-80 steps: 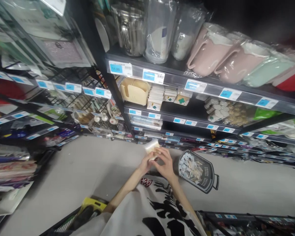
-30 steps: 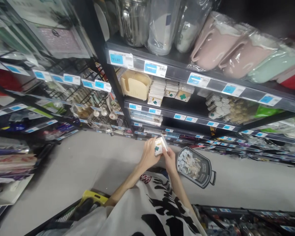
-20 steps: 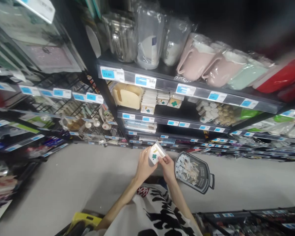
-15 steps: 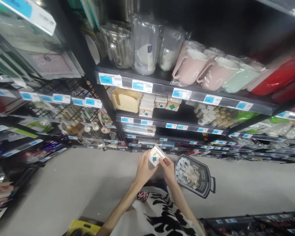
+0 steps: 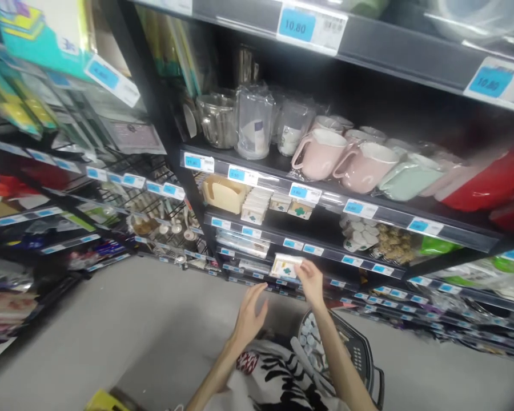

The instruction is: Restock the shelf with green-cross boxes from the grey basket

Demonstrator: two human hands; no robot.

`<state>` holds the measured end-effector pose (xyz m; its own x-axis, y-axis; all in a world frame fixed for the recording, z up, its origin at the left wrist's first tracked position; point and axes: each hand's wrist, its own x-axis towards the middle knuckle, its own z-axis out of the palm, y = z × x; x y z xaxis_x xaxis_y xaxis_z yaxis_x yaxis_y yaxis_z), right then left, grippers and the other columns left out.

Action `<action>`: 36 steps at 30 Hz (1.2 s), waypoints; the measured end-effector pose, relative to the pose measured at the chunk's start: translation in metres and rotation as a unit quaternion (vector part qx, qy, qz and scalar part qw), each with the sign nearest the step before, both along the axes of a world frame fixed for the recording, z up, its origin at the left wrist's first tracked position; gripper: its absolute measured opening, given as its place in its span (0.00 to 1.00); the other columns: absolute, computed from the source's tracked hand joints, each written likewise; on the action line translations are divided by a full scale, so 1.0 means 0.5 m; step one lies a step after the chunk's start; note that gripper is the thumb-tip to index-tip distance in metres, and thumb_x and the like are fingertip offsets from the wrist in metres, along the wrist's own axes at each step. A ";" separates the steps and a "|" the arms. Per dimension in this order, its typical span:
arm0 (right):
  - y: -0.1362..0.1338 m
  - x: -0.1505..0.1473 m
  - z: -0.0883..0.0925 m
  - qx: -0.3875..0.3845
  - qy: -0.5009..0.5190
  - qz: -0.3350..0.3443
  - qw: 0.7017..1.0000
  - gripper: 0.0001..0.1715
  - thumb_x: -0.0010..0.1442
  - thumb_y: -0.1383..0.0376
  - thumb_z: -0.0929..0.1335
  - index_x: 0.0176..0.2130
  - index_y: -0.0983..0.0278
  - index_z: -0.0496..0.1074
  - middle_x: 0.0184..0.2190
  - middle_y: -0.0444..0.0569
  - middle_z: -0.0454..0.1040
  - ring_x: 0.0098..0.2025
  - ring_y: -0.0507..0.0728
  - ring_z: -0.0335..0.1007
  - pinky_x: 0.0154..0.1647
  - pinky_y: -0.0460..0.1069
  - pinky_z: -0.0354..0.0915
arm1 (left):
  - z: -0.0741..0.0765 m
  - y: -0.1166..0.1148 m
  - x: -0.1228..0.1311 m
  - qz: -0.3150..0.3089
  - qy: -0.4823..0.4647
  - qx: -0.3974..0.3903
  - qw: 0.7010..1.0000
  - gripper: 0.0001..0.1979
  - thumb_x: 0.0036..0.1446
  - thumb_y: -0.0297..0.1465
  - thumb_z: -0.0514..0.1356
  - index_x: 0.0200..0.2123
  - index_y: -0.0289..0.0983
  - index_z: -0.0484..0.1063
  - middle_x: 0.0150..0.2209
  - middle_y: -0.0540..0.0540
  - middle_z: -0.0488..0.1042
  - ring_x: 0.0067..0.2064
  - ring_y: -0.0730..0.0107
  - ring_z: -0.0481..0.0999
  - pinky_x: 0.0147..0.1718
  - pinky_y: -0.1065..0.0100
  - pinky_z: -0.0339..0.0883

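A small white box with a green clover print (image 5: 285,267) is gripped by its right end in my right hand (image 5: 310,281), held out in front of the lower shelves. My left hand (image 5: 251,315) hangs in the air to the lower left of the box, fingers apart and holding nothing. Similar white clover boxes (image 5: 255,206) stand in rows on the shelf above, beside a cream plastic holder (image 5: 225,194). Another clover box (image 5: 300,209) sits at the right of those rows.
A dark shopping basket (image 5: 360,348) with goods inside is at my right, partly hidden by my right arm. Pink mugs (image 5: 324,153) and clear plastic jugs (image 5: 255,123) line the upper shelf. A yellow object (image 5: 106,401) is at the lower left on the grey floor.
My left hand has let go of the box and opened. My right hand has carried the box up and rightward toward the shelves. The view has tilted up, showing a higher shelf.
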<state>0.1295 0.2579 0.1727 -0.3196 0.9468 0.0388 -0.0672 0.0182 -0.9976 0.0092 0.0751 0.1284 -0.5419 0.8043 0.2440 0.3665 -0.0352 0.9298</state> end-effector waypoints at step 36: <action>0.314 -0.344 0.039 0.331 -0.440 -0.127 0.825 0.12 0.66 0.65 0.67 0.36 0.64 0.81 0.35 0.57 0.82 0.40 0.65 0.78 0.46 0.56 0.70 | -0.044 0.137 -0.257 -0.144 0.114 -0.025 0.983 0.12 0.67 0.27 0.55 0.50 0.42 0.74 0.54 0.43 0.74 0.58 0.62 0.74 0.60 0.55 0.69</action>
